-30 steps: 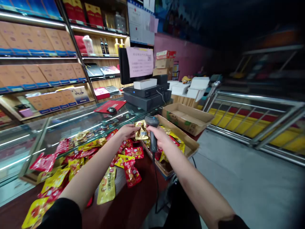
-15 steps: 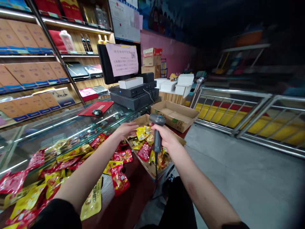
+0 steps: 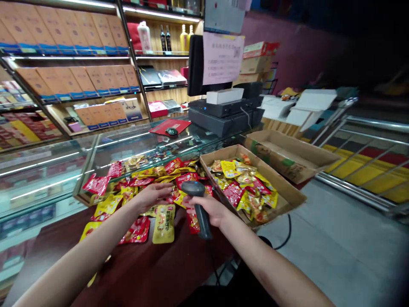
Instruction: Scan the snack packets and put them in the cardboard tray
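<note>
Several shelves (image 3: 175, 40) of boxes and bottles rise behind a dark red-brown tabletop (image 3: 143, 273). Two open cardboard boxes occupy the right: the nearer box (image 3: 283, 194) holds red and yellow packets (image 3: 233, 194), and the farther box (image 3: 271, 157) sits just beyond. Left of them, a heap of similar packets (image 3: 108, 207) spreads across the tabletop. A monitor (image 3: 195, 64) bearing a pink paper (image 3: 220, 70) stands at the rear. The left hand (image 3: 152, 197), fingers outstretched, is over the heap; contact cannot be told. The right hand (image 3: 214, 209) has its fingers wrapped around the handle of a grey scanner (image 3: 203, 221). One gold packet (image 3: 164, 226) lies on the tabletop's near side, between the hands.
</note>
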Action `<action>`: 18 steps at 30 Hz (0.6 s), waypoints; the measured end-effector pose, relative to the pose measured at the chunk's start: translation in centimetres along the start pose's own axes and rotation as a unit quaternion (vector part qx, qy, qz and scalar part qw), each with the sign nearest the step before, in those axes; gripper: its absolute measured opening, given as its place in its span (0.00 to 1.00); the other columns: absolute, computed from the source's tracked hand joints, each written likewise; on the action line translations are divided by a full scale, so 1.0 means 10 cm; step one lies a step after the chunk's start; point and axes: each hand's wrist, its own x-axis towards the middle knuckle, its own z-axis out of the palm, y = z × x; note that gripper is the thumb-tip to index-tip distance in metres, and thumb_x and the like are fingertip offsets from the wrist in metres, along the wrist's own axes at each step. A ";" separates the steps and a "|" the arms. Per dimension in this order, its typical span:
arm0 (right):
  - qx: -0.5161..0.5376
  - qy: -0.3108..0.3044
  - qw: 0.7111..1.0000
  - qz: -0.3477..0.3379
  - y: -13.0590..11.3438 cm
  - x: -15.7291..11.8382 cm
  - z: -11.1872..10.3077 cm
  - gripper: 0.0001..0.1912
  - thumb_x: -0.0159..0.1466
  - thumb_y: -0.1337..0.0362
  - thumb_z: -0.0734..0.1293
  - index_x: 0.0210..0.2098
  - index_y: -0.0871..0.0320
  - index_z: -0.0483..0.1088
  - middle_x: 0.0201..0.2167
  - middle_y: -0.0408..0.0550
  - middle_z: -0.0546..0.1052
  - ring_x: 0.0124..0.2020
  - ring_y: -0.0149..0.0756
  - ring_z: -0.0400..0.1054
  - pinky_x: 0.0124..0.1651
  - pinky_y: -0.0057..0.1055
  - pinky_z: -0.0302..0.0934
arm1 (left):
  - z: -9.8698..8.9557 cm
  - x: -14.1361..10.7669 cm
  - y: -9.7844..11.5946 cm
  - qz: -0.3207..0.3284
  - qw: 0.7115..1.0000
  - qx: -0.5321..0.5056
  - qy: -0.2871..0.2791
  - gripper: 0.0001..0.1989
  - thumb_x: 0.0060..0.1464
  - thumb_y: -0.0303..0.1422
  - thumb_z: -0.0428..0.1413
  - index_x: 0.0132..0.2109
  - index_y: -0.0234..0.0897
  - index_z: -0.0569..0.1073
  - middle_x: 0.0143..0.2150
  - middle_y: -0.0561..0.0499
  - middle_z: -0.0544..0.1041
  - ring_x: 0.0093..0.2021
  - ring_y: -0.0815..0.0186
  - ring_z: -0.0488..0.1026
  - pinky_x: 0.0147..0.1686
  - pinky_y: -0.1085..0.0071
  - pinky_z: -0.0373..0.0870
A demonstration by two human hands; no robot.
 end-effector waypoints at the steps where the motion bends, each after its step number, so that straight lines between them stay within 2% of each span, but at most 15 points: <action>1: 0.001 -0.012 1.000 0.022 0.07 0.01 0.04 0.08 0.46 0.69 0.70 0.28 0.60 0.73 0.24 0.46 0.75 0.32 0.35 0.72 0.38 0.33 0.67 | -0.09 -0.10 -0.07 -0.008 1.000 0.004 0.008 0.21 0.43 0.34 0.66 0.47 0.38 0.76 0.50 0.42 0.75 0.48 0.58 0.74 0.39 0.67 0.74; 4: 0.012 -0.025 0.997 0.070 0.22 0.07 0.13 0.07 0.46 0.69 0.71 0.27 0.60 0.72 0.24 0.46 0.74 0.33 0.35 0.72 0.40 0.33 0.66 | -0.28 -0.34 -0.25 -0.029 0.999 0.014 0.024 0.22 0.43 0.36 0.66 0.48 0.39 0.76 0.53 0.41 0.74 0.53 0.55 0.70 0.38 0.68 0.74; 8: 0.002 -0.014 0.996 0.088 0.33 0.16 0.20 0.07 0.46 0.71 0.70 0.27 0.61 0.71 0.25 0.45 0.73 0.34 0.34 0.72 0.43 0.34 0.66 | -0.37 -0.46 -0.46 -0.056 0.998 0.029 0.027 0.25 0.42 0.38 0.66 0.50 0.40 0.75 0.53 0.42 0.74 0.55 0.53 0.68 0.37 0.66 0.75; 14: 0.051 -0.023 0.994 0.094 0.39 0.20 0.22 0.10 0.46 0.72 0.68 0.29 0.61 0.70 0.30 0.47 0.75 0.38 0.36 0.72 0.45 0.35 0.66 | -0.25 -0.40 -0.53 -0.056 0.998 -0.006 0.036 0.28 0.40 0.36 0.67 0.51 0.37 0.73 0.49 0.39 0.76 0.53 0.52 0.70 0.36 0.62 0.75; 18: 0.105 -0.053 0.990 0.077 0.35 0.16 0.21 0.10 0.46 0.71 0.68 0.30 0.61 0.70 0.34 0.50 0.77 0.42 0.38 0.72 0.45 0.36 0.66 | -0.14 -0.33 -0.55 -0.044 0.999 -0.022 -0.023 0.25 0.42 0.38 0.66 0.49 0.37 0.75 0.49 0.40 0.76 0.53 0.53 0.70 0.37 0.62 0.75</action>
